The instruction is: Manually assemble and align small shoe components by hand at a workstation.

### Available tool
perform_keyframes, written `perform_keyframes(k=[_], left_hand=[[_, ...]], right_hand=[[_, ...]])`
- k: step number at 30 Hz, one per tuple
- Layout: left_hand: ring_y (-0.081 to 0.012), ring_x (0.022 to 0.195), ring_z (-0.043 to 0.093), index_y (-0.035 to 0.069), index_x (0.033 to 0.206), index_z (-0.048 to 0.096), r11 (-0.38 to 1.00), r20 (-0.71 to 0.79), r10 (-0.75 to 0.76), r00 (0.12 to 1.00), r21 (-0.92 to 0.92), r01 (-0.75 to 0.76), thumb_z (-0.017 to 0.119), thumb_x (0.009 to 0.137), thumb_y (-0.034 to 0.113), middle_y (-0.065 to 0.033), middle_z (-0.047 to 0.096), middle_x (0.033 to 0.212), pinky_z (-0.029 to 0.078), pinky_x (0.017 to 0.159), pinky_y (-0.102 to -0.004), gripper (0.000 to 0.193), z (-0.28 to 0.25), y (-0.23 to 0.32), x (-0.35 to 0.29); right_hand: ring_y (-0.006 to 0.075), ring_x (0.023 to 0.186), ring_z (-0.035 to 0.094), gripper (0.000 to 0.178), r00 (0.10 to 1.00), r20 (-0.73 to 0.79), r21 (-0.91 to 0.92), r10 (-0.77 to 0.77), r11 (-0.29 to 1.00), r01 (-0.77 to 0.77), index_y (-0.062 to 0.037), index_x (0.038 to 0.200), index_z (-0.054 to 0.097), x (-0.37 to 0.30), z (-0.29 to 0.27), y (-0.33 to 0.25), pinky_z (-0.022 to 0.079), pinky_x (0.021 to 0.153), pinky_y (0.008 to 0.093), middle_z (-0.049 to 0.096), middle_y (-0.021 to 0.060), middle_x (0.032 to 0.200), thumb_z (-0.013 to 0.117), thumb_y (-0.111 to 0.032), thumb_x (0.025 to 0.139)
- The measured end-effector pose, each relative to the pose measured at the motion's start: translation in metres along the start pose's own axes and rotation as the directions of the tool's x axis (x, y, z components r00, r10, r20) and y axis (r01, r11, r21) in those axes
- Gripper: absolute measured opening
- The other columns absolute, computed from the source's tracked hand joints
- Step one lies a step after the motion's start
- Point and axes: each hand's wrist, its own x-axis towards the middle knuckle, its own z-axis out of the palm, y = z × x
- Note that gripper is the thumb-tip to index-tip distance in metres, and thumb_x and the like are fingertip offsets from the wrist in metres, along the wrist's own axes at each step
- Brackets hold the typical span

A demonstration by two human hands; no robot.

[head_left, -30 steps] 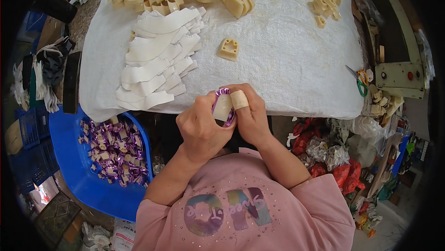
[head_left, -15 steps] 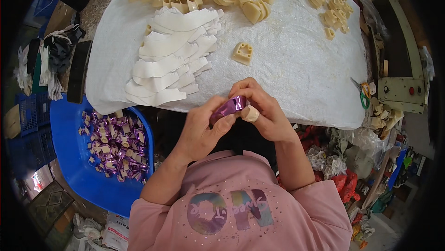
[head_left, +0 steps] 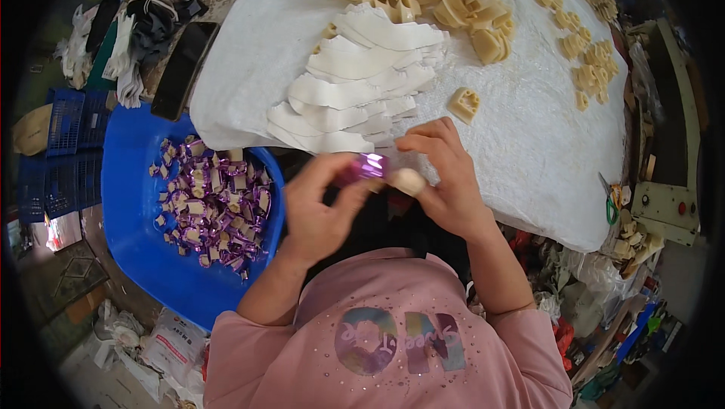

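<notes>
A shiny purple piece [head_left: 371, 166], slightly blurred, is pinched between the thumb and fingers of my left hand [head_left: 313, 201], just off the table's near edge. My right hand [head_left: 453, 186] is close on its right side, fingers and thumb spread apart. A pale wrap [head_left: 408, 182] covers the tip of my right thumb, which is nearest the purple piece; whether it touches is hard to tell. Beyond my hands, a single beige plastic block [head_left: 464, 104] with holes lies on the white sheet [head_left: 521, 160]. Overlapping white curved strips [head_left: 359, 58] are laid out to its left.
A blue basin [head_left: 136, 250] of purple-and-beige pieces [head_left: 215, 205] stands at my left. Beige blocks [head_left: 453, 1] are heaped at the far side, with smaller groups [head_left: 593, 69] at far right. A dark phone [head_left: 185, 69] and green-handled scissors [head_left: 611, 209] lie near the edges.
The view has shifted, so the table sits further right. My right hand has let go of the purple piece and its fingers have spread. My left hand keeps hold of it.
</notes>
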Motion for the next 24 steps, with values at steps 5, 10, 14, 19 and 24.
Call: perform_keyframes(k=[5,10,14,19,24], left_hand=[[-0.0155,0.083,0.057,-0.002,0.108,0.059,0.879,-0.48,0.028,0.877,0.43,0.207,0.061,0.086,0.008,-0.0094,0.061,0.093,0.046,0.075,-0.0275,0.024,-0.085,-0.038,-0.006],[-0.0251,0.093,0.055,0.002,0.107,0.062,0.431,-0.577,0.267,0.772,0.788,0.44,0.062,0.084,0.01,-0.0106,0.061,0.098,0.042,0.085,-0.0347,0.025,-0.175,-0.055,-0.03],[-0.0263,0.104,0.05,0.004,0.108,0.063,0.399,-0.523,0.393,0.756,0.838,0.373,0.06,0.082,0.006,-0.0107,0.059,0.103,0.039,0.091,-0.0359,0.026,-0.161,-0.044,-0.019],[-0.0238,0.092,0.059,0.001,0.093,0.064,0.781,-0.185,0.286,0.94,0.614,-0.116,0.06,0.076,-0.006,-0.0109,0.062,0.097,0.046,0.082,-0.0325,0.019,-0.068,-0.012,0.02],[-0.0267,0.089,0.06,0.0,0.088,0.064,0.735,0.05,0.432,0.901,0.559,-0.383,0.061,0.072,-0.009,-0.0121,0.061,0.093,0.048,0.078,-0.034,0.019,-0.027,-0.015,0.04]], right_hand=[[0.0274,0.097,0.046,0.036,0.99,0.07,-0.187,-0.122,0.973,0.133,-0.0057,0.101,0.058,0.02,0.024,-0.005,0.036,0.079,0.0404,0.053,0.0077,0.103,0.071,-0.008,0.067],[0.0266,0.097,0.046,0.032,0.99,0.008,-0.212,-0.138,0.968,0.136,-0.0058,0.099,0.06,0.043,0.035,-0.001,0.036,0.08,0.0408,0.053,0.0069,0.102,0.069,-0.009,0.069],[0.0261,0.096,0.046,0.031,0.985,-0.001,-0.33,-0.17,0.93,0.16,-0.0064,0.097,0.062,0.062,0.046,-0.003,0.033,0.083,0.0431,0.053,0.0068,0.102,0.068,-0.009,0.067],[0.0239,0.093,0.048,0.024,0.993,0.06,-0.487,-0.099,0.866,0.116,-0.0074,0.09,0.063,0.071,0.054,0.002,0.03,0.083,0.0431,0.054,0.0053,0.096,0.065,-0.008,0.067],[0.0237,0.085,0.049,0.018,0.994,-0.019,-0.468,-0.109,0.88,0.088,-0.0076,0.08,0.059,0.072,0.062,0.011,0.03,0.077,0.0415,0.053,0.0056,0.085,0.065,-0.007,0.063]])
